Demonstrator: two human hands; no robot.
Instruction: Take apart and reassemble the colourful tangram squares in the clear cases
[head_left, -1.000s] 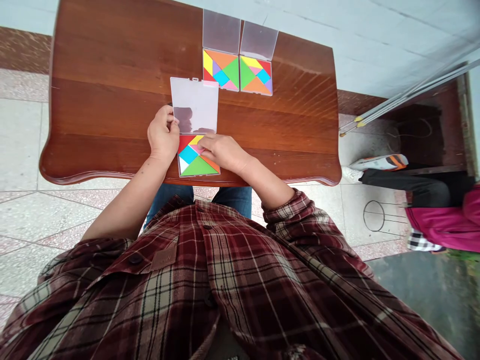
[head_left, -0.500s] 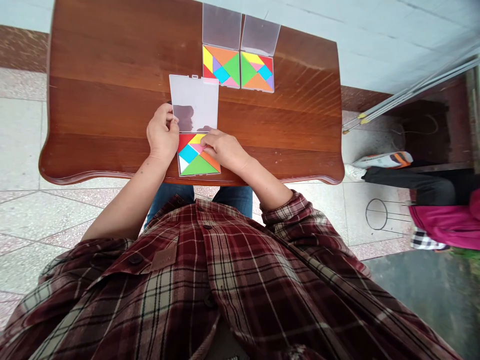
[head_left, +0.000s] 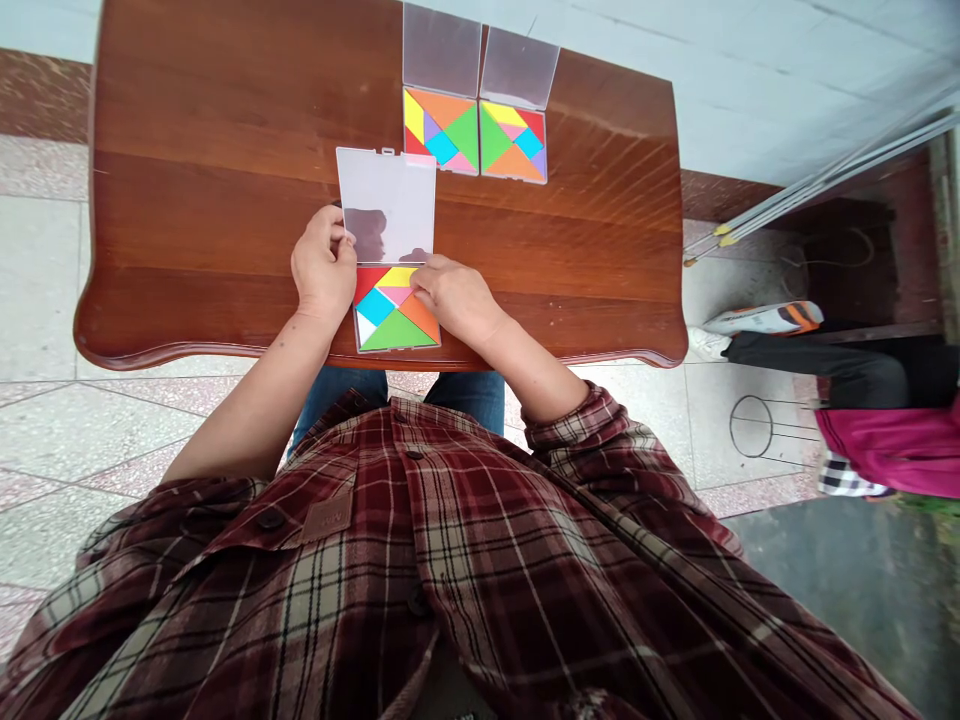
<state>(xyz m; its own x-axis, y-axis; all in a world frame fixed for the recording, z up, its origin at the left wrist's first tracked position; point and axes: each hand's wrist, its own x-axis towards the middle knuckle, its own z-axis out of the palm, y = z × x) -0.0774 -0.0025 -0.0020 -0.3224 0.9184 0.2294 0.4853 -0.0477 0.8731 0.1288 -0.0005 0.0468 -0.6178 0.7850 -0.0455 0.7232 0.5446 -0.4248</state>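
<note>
My left hand (head_left: 324,268) pinches the left edge of a transparent plastic lid (head_left: 386,207), which is hinged to a square tangram box (head_left: 397,310) in front of me. My right hand (head_left: 454,298) rests its fingertips on the box's upper right, touching a yellow tile (head_left: 397,276) and near a pink tile (head_left: 396,295). Red, blue, white, green and orange tiles fill the rest of the box. Farther away lie two more tangram boxes (head_left: 440,131) (head_left: 514,143), their lids open and out of reach of my hands.
The boxes stand on a polished wooden table (head_left: 225,200) with a curved front edge. To the right are metal rods with yellow tips (head_left: 817,190), a wire ring stand (head_left: 757,425), a person's black-trousered leg (head_left: 817,380) and a magenta cloth (head_left: 892,450).
My right hand has slid slightly right over the tiles, showing more of the pink and orange tiles. The whole scene has shifted slightly in view. My left hand stays on the lid.
</note>
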